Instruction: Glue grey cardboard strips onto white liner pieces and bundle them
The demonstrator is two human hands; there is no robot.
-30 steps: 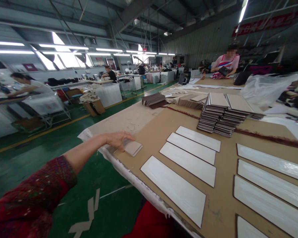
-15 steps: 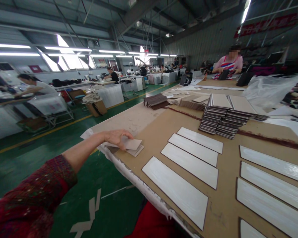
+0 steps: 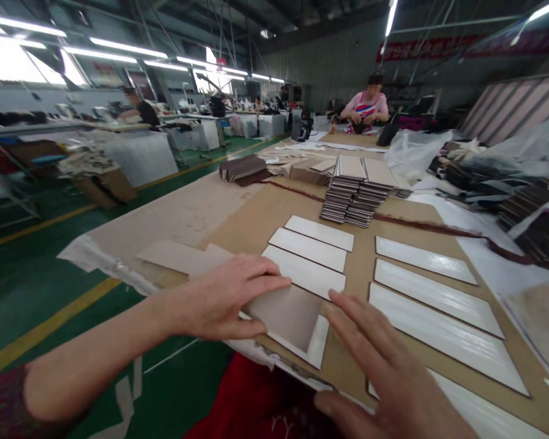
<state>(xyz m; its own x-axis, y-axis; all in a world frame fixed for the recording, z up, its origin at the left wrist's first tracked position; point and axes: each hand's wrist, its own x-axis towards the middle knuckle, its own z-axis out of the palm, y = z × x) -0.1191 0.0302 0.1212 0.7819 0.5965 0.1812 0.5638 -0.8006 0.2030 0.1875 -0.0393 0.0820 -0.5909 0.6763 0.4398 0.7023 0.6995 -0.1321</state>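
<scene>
My left hand (image 3: 229, 296) grips a thin beige-grey cardboard piece (image 3: 288, 314) between thumb and fingers. The piece is held over the nearest white, dark-edged panel (image 3: 319, 344), covering most of it; whether it lies flat cannot be made out. Beside its right end is my right hand (image 3: 388, 360), fingers stretched and apart, holding nothing. Further white panels lie behind in a column, the closest being a glossy panel (image 3: 304, 269). A second column stands to the right, with a long white panel (image 3: 439, 335). Partly behind my left wrist rest loose cardboard pieces (image 3: 171, 256).
Stacked dark-edged boards (image 3: 348, 192) stand farther back on the table (image 3: 229, 207), beside a dark brown stack (image 3: 242, 169). The table's near edge runs close to my body. A co-worker (image 3: 366, 110) stands at the far end. Clear plastic sheeting (image 3: 416, 152) lies at right.
My left hand has moved right from the loose cardboard at the table's left edge, bringing one piece over the nearest panel. My right hand has come into view. The camera has turned right.
</scene>
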